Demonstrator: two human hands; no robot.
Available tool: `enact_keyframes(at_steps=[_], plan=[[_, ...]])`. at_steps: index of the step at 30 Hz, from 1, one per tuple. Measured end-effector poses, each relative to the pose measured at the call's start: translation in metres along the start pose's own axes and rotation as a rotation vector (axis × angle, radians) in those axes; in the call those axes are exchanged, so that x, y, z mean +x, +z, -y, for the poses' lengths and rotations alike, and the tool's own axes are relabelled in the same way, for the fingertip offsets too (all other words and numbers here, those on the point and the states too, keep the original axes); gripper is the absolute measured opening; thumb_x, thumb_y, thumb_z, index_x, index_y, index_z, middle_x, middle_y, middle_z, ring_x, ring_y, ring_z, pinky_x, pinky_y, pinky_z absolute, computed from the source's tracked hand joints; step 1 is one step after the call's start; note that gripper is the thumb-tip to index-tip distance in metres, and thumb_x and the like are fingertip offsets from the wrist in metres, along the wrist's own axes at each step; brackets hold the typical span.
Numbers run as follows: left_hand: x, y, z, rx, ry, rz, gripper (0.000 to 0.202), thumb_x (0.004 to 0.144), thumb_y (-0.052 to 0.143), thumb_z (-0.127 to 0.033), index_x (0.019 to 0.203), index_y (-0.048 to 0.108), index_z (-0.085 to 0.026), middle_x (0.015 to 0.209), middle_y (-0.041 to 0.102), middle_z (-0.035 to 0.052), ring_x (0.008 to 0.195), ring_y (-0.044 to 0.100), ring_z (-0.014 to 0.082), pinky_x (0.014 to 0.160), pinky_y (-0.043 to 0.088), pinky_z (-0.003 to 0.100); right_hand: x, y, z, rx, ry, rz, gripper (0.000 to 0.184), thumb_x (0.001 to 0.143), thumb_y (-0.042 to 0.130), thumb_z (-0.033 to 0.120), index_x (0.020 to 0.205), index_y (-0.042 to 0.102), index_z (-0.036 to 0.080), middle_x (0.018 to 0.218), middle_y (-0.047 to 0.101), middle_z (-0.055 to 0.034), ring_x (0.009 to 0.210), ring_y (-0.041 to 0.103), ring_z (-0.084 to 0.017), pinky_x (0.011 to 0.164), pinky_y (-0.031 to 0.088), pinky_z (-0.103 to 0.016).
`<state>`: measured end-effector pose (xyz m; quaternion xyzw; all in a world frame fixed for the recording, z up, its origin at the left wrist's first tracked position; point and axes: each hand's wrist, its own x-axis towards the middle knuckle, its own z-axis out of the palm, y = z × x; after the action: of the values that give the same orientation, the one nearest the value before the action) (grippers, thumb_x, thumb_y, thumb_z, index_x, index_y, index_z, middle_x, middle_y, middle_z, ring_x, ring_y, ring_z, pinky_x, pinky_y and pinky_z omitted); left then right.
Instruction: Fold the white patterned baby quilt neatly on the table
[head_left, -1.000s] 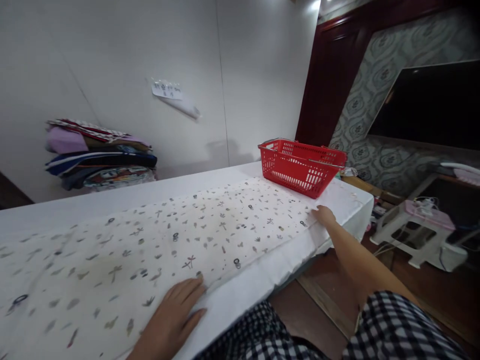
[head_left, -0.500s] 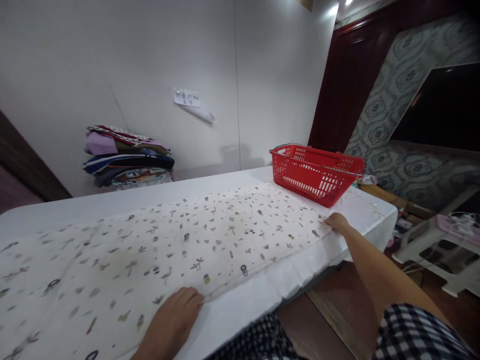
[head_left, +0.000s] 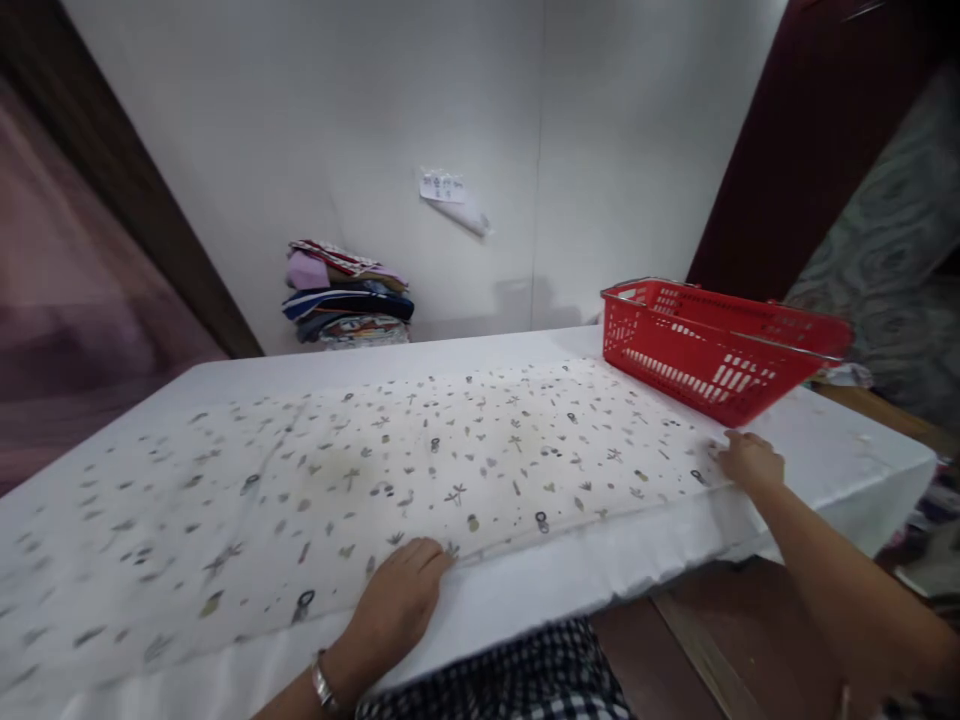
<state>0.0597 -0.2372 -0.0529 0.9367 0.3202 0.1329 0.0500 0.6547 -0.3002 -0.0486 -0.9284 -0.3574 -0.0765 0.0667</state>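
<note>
A long white cloth [head_left: 491, 450] printed with small palm trees, birds and fruit lies spread flat across the white-covered table. My left hand [head_left: 405, 590], with a silver bracelet at the wrist, is at the cloth's near edge, its fingers together and curled over the fabric; the thumb side is partly hidden. At the far right, my right hand [head_left: 752, 462] pinches the near right corner of the same cloth. Just beyond that hand stands a red plastic basket [head_left: 690, 350] with metal handles folded down on its rim.
A stack of folded clothes [head_left: 349, 300] sits at the back of the table against the pale wall panel. A paper label [head_left: 450, 197] hangs on that wall. The white table cover [head_left: 525, 585] drops over the front edge. A pink curtain [head_left: 90, 290] is at left.
The view has swung left, so basket, clothes and cloth appear farther right. Both hands stay at the same places on the cloth, which lies much as before.
</note>
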Motion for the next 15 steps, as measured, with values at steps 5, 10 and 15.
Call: enact_keyframes(at_steps=[5, 10, 15], plan=[[-0.019, -0.009, 0.004, -0.013, -0.171, 0.01, 0.043, 0.07, 0.04, 0.003, 0.1, 0.061, -0.019, 0.102, 0.061, 0.0061, 0.096, 0.052, 0.0203, 0.086, 0.045, 0.037, -0.032, 0.029, 0.08, 0.284, -0.552, -0.093, 0.045, 0.086, 0.041, 0.039, 0.114, 0.064, 0.012, 0.123, 0.06, -0.0188, 0.116, 0.055, -0.033, 0.097, 0.044, -0.046], [-0.039, -0.021, 0.016, 0.034, -0.366, -0.007, 0.042, 0.068, 0.041, 0.003, 0.096, 0.061, -0.02, 0.099, 0.06, 0.0054, 0.096, 0.051, 0.0204, 0.088, 0.043, 0.036, -0.091, 0.049, 0.164, 0.422, -0.912, -0.001, 0.05, 0.087, 0.04, 0.052, 0.119, 0.062, 0.019, 0.134, 0.054, -0.0129, 0.128, 0.045, -0.032, 0.104, 0.039, -0.048], [-0.074, -0.042, 0.04, 0.131, -0.625, -0.028, 0.037, 0.072, 0.042, 0.0, 0.096, 0.061, -0.021, 0.103, 0.06, 0.0055, 0.1, 0.051, 0.0211, 0.089, 0.041, 0.036, -0.111, 0.072, 0.18, 0.387, -1.014, -0.007, 0.056, 0.086, 0.036, 0.058, 0.122, 0.061, 0.024, 0.139, 0.051, -0.0102, 0.13, 0.043, -0.033, 0.099, 0.04, -0.055]])
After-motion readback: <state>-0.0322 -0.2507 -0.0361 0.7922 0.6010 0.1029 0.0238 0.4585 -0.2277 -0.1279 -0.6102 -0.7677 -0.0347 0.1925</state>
